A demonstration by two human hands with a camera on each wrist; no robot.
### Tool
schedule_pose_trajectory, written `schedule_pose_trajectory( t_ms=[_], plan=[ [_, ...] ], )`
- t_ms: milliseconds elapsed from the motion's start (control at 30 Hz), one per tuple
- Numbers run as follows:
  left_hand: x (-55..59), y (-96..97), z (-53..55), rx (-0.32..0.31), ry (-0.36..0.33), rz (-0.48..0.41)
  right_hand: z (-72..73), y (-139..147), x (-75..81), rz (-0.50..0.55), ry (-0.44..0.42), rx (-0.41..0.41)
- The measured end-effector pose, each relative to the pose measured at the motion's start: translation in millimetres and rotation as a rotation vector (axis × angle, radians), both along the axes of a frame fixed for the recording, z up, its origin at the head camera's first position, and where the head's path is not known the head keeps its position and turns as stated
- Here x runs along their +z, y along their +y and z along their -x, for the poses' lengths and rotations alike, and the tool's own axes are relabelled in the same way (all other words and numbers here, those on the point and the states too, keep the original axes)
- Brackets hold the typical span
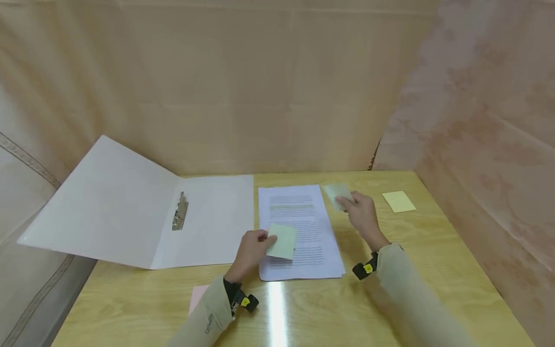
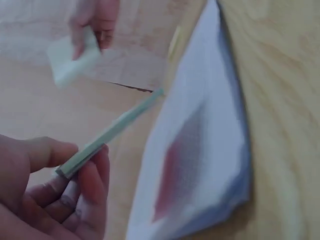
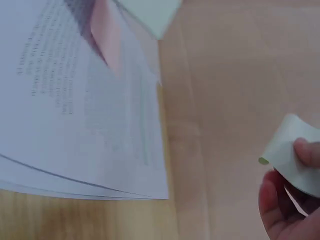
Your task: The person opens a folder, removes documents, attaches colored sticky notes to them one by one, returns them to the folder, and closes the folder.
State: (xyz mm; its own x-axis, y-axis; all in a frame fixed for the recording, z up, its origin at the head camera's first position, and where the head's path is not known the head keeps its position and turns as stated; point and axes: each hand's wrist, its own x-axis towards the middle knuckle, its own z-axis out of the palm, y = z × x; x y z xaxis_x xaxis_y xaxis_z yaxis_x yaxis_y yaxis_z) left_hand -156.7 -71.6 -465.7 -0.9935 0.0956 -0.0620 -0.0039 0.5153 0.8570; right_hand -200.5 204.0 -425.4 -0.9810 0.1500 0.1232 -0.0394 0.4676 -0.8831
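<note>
Green pad [image 1: 284,243], blurred sheet [image 1: 335,193], in hands [image 1: 250,253] [image 1: 364,217]; pink paper [image 1: 198,295], partly hidden

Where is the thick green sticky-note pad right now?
In the head view, the green pad is pinched in the left hand, held over the left half of the printed pages, just right of the open binder.

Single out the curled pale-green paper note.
The pale-green paper sheet in the right hand; the thicker pale-green paper pad in the left hand is straight.
</note>
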Motion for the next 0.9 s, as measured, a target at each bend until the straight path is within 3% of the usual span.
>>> schedule_pose_trajectory(
  t_ms=[167, 467, 633, 900],
  plan=[
    [5.5, -9.0, -1.3, -0.009, -0.033, -0.072, -0.5, -3, -8.6, -0.007, -0.116, 0.142],
    [11.4, -19.6, -3.3, 0.018, -0.121, -0.110, -8.8, -11, -23.1, -0.034, -0.197, 0.171],
    [10.4, -29.0, -4.9, -0.022, -0.145, -0.081, -10.2, -14, -27.2, -0.052, -0.241, 0.197],
    [11.9, -52.5, -15.1, -0.115, -0.174, -0.064, -12.3, -20, -26.9, -0.081, -0.235, 0.214]
  ],
)
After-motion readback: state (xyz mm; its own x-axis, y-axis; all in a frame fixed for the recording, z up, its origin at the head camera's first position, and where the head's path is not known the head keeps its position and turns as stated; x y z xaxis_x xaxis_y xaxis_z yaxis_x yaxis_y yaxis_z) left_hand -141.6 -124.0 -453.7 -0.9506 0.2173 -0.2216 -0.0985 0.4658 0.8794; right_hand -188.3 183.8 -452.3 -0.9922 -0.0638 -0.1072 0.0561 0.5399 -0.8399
